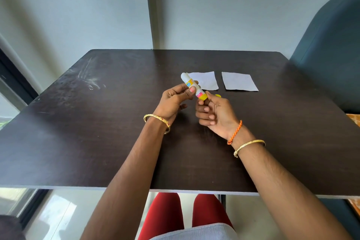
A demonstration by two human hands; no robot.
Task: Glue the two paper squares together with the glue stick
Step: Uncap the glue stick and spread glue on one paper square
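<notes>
Two white paper squares lie side by side on the dark table (pixel 97 122): the left square (pixel 207 81) and the right square (pixel 239 81), a small gap between them. Above the table, just left of the squares, I hold a glue stick (pixel 191 85) with a white body, a coloured label and a yellow base. My left hand (pixel 174 101) grips its middle. My right hand (pixel 214 113) pinches the yellow base end. The white tip points up and away. A small yellow piece (pixel 218 95) shows behind my right fingers; I cannot tell what it is.
A wall stands right behind the table's far edge. A dark blue chair back (pixel 331 45) rises at the right. A window frame runs down the left. My red-clad knees (pixel 165 214) show under the near edge.
</notes>
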